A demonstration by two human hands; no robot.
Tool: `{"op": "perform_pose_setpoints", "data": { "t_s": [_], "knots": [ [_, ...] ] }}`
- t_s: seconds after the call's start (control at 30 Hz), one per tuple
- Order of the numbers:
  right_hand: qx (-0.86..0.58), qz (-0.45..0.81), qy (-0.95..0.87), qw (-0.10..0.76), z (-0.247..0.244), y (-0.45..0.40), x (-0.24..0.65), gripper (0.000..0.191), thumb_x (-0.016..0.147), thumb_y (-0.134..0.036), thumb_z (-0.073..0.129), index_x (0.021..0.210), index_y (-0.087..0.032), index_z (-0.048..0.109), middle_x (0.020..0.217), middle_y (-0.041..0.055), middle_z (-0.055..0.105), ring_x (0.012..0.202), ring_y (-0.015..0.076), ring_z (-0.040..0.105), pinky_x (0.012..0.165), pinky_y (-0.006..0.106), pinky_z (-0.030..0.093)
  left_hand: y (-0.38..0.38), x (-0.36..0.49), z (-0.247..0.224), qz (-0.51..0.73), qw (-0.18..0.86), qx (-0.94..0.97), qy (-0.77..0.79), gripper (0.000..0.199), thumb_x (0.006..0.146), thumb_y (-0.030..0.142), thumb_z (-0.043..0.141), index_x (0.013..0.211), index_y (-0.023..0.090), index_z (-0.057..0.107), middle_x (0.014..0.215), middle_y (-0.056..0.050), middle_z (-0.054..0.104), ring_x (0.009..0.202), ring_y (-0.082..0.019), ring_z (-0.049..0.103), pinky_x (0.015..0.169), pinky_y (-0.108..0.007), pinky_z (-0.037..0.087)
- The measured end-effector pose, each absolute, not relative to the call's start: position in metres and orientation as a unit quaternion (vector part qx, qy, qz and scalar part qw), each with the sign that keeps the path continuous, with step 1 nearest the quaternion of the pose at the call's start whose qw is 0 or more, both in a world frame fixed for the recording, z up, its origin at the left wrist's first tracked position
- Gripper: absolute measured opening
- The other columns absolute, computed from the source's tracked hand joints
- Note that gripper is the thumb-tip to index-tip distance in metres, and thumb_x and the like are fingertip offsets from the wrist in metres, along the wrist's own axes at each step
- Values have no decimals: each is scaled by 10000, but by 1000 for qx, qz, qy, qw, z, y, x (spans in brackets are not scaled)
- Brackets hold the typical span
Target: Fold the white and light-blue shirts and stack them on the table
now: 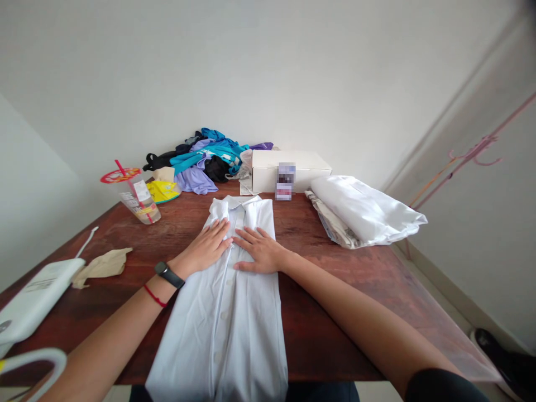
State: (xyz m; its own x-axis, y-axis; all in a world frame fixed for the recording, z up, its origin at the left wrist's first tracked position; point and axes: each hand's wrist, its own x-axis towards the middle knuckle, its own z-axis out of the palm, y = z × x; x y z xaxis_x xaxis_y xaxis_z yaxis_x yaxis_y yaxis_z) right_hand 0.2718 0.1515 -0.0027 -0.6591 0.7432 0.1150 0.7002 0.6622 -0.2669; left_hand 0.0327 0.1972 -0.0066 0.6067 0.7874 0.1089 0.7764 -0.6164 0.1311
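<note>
A pale blue-white button-up shirt (247, 312) lies lengthwise on the table in front of me, its sides folded into a long narrow strip. Its collar (238, 202) points to the far side, and the near end reaches over the table's front edge. My left hand (209, 244) rests flat on the upper left of the shirt, fingers stretched out. Opposite it, my right hand (259, 251) presses flat on the upper right, fingers spread. Between them runs the button placket. Neither hand grips the cloth.
Folded white garments (364, 209) lie right on the wooden table (335, 324). At the back are a white box (288, 167) and a clothes heap (209, 156). Left stand a plastic cup (140, 201) with a straw, a yellow packet (163, 191), brown paper (104, 267) and a white device (39, 301).
</note>
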Motion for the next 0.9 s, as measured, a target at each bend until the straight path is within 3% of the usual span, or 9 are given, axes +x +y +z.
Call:
{"op": "perform_pose_setpoints", "data": {
  "t_s": [0.13,0.37,0.57,0.9],
  "knots": [
    [-397,102,-906,108,-3,153,272,906,949,-752,455,1640,-202,254,1693,156,242,1572,367,187,1260,605,138,220,41,-9,60,37,897,437,595,1079,454,284,1594,176,395,1699,-150,232,1570,-335,215,1244,-551,234],
    [-398,113,-904,104,-2,153,272,893,948,-765,435,1634,-215,279,1706,141,203,1578,364,167,1260,617,119,264,52,-7,58,63,896,437,624,1068,538,283,1606,236,377,1713,-100,216,1580,-352,157,1246,-586,187],
    [-397,116,-905,99,-3,154,272,901,951,-764,429,1629,-189,287,1701,160,207,1580,364,155,1255,632,115,286,57,-6,55,88,892,439,660,1046,603,299,1608,264,366,1724,-86,179,1581,-378,129,1234,-645,138],
    [-399,109,-905,95,-2,154,271,890,955,-748,448,1628,-187,292,1699,161,209,1580,364,157,1253,636,133,283,60,0,60,105,887,446,676,1026,610,347,1597,248,351,1729,-86,164,1590,-354,93,1238,-642,111]
  ]
}}
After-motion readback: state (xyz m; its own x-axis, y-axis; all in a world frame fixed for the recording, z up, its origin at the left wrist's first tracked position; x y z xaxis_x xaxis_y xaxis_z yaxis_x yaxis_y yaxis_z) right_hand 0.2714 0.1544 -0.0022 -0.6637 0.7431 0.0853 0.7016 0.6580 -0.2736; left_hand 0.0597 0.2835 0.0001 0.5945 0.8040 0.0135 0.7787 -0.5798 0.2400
